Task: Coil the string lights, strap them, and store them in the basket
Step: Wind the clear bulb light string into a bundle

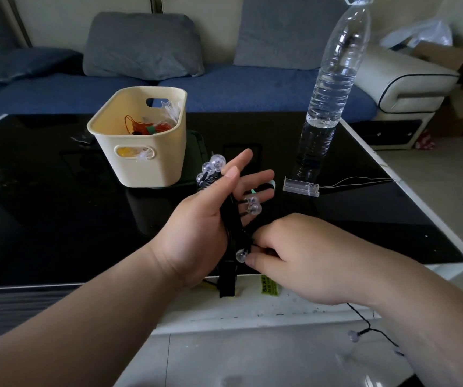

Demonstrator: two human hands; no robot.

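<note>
left grip (202, 227) spread, thumb pinning coiled string lights (230, 219); right grip (308, 255) pinching strand beside a bulb (241, 255); loose tail (364, 326) hangs below tabletop (57, 205); strapping, basket (143, 163) storage apparently remain

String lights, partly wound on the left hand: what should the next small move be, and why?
Probably one more wrap: the right hand, pinching the loose strand beside a bulb, should carry it up around the left hand. The coil sits clamped under that thumb, but the strand's tail trails below the right forearm toward the floor, so strapping and the basket seem premature.
</note>
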